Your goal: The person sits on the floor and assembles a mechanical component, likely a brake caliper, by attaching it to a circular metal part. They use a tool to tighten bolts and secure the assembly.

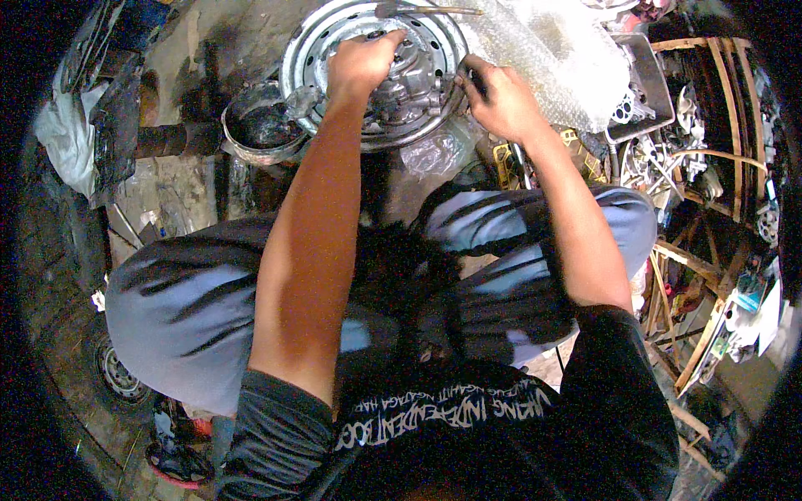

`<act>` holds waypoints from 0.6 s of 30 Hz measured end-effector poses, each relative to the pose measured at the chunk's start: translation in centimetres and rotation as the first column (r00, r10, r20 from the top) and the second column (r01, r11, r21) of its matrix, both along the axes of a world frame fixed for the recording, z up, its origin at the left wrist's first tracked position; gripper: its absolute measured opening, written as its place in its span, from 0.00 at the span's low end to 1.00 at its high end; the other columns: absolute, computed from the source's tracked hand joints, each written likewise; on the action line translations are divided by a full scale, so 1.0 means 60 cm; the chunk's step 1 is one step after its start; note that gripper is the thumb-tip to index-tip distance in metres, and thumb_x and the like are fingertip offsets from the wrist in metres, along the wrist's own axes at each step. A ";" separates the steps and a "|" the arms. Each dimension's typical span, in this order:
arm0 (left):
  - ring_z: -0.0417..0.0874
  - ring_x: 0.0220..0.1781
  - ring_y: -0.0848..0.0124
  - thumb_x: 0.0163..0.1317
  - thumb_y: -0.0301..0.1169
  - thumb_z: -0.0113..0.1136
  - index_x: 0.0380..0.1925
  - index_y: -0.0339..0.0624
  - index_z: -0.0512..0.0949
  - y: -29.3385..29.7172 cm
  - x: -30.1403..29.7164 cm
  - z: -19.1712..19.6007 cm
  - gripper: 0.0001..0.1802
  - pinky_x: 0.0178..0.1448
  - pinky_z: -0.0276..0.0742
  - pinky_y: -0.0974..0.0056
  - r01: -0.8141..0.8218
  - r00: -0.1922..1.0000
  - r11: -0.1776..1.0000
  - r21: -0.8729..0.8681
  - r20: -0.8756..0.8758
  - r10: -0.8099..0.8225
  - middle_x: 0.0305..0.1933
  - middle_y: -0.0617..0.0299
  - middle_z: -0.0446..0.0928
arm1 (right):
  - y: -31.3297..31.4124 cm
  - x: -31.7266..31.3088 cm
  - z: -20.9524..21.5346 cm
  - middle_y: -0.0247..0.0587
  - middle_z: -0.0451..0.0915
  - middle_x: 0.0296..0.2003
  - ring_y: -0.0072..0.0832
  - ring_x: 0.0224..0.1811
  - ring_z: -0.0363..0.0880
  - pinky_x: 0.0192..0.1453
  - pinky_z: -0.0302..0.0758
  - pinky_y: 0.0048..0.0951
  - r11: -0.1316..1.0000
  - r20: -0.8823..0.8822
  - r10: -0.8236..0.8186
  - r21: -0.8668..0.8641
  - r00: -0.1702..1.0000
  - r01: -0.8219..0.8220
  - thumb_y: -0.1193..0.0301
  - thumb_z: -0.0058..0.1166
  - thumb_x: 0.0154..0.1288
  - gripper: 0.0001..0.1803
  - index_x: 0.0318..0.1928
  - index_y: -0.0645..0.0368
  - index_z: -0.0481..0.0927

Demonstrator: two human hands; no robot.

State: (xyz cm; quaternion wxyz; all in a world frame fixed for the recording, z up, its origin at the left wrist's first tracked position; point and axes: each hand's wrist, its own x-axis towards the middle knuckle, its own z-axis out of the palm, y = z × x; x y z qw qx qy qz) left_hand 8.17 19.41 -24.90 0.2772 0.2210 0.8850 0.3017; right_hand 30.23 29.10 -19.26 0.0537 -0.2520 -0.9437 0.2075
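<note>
Over the wheel rim [298, 63], my left hand [360, 68] reaches onto the metal casting [411, 90], my right hand [505, 103] curls beside the edge, both grips unclear: probably positioning, next wanting steady support.

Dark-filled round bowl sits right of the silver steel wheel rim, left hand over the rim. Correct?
Wrong side: the head view shows the dark-filled round bowl left of the silver steel wheel rim. The left hand is over it.
</note>
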 end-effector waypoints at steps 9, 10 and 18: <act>0.76 0.68 0.43 0.53 0.64 0.62 0.61 0.41 0.80 -0.014 0.040 0.062 0.44 0.72 0.69 0.51 -0.116 0.992 0.992 -0.038 0.042 0.118 0.65 0.35 0.75 | -0.030 -0.010 -0.018 0.58 0.84 0.36 0.57 0.41 0.84 0.47 0.80 0.54 1.000 0.117 0.000 0.005 0.993 -0.001 0.70 0.55 0.64 0.13 0.47 0.55 0.85; 0.76 0.68 0.43 0.52 0.62 0.63 0.60 0.39 0.80 -0.014 0.037 0.055 0.44 0.73 0.69 0.51 -0.124 0.992 0.992 -0.017 0.027 0.124 0.65 0.35 0.75 | -0.033 -0.012 -0.014 0.58 0.84 0.36 0.57 0.41 0.84 0.47 0.80 0.54 1.000 0.104 0.015 0.002 0.994 -0.016 0.70 0.55 0.64 0.13 0.47 0.55 0.85; 0.76 0.68 0.44 0.50 0.61 0.63 0.59 0.38 0.80 -0.017 0.017 -0.009 0.44 0.73 0.70 0.49 0.003 0.995 1.000 0.015 -0.099 -0.002 0.64 0.36 0.76 | -0.045 -0.009 -0.015 0.59 0.85 0.37 0.57 0.41 0.84 0.48 0.80 0.53 1.000 0.082 -0.025 -0.011 0.996 0.026 0.69 0.55 0.64 0.14 0.49 0.53 0.85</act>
